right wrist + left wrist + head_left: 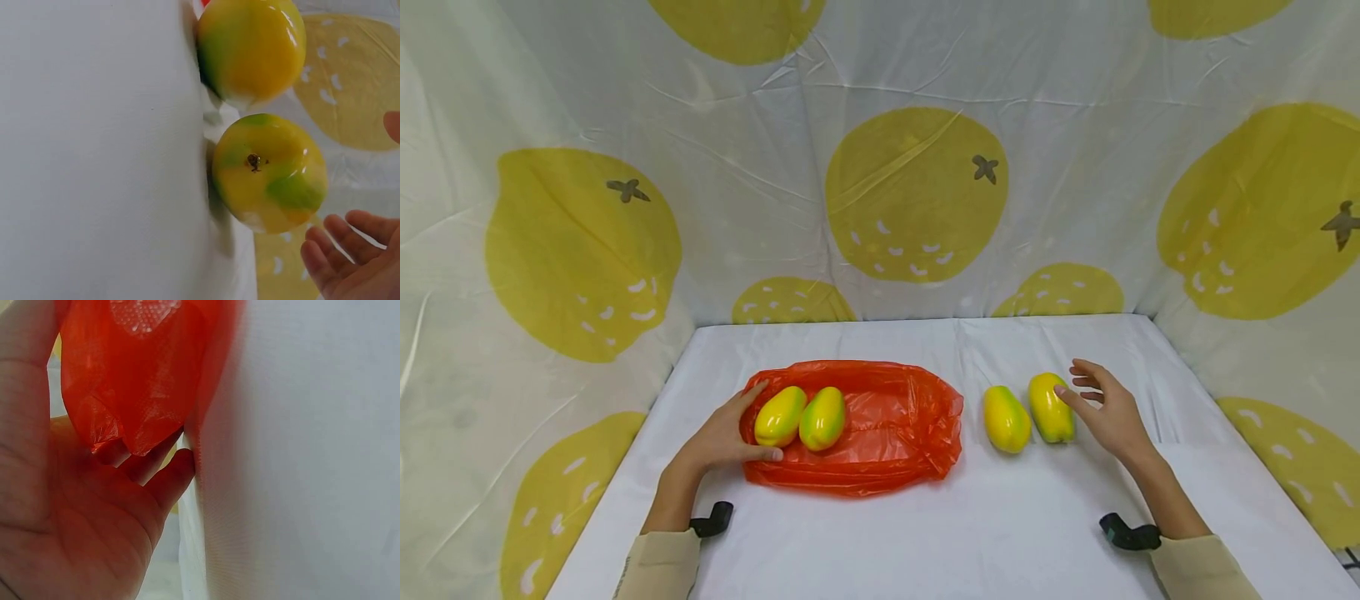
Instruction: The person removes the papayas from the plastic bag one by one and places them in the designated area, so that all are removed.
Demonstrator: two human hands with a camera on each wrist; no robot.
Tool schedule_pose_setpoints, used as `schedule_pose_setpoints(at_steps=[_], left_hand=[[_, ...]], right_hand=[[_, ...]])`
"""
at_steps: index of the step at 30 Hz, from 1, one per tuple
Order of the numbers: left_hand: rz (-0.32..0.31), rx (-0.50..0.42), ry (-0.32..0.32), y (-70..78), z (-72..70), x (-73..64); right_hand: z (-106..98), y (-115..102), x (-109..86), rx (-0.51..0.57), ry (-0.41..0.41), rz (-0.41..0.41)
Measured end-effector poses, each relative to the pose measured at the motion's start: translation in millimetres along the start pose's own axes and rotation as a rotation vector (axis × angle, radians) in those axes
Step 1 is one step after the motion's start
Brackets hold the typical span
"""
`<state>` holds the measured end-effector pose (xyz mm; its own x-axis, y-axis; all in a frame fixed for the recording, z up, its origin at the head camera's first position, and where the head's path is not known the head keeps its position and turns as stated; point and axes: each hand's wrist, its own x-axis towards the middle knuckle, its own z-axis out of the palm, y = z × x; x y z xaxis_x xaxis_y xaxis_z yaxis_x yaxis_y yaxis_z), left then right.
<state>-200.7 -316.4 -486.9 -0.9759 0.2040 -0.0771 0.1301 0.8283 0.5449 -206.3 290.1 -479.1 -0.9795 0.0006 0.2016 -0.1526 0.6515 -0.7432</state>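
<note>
Left hand [724, 431] spread on red bag [883, 433] — right hand [1108, 411] loose, empty — sleeve print [622, 576] unreadable.

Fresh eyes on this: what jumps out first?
Most likely the bright red plastic bag on the white-covered table, with two glossy yellow-green fruits at its left end, where the left hand is. Next, two similar fruits lie right of the bag, with the right hand beside the farther one. Behind it all, big yellow fruit prints cover the pale backdrop.
</note>
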Motion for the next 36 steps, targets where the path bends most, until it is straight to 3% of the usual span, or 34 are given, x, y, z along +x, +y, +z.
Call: schedule_pose_setpoints(at_steps=[18,25,36], left_hand=[[-0.009,-0.032,0.008,0.8,-1.3,-0.7],[-0.016,-0.021,0.009,-0.5,-0.3,-0.6],[-0.013,-0.016,0.008,-0.6,0.1,-0.4]], right_hand=[[8,-30,10.8,0.060,-0.009,-0.036],[11,-36,15.1,0.060,0.025,-0.060],[20,-45,18.9,0.114,0.009,-0.090]])
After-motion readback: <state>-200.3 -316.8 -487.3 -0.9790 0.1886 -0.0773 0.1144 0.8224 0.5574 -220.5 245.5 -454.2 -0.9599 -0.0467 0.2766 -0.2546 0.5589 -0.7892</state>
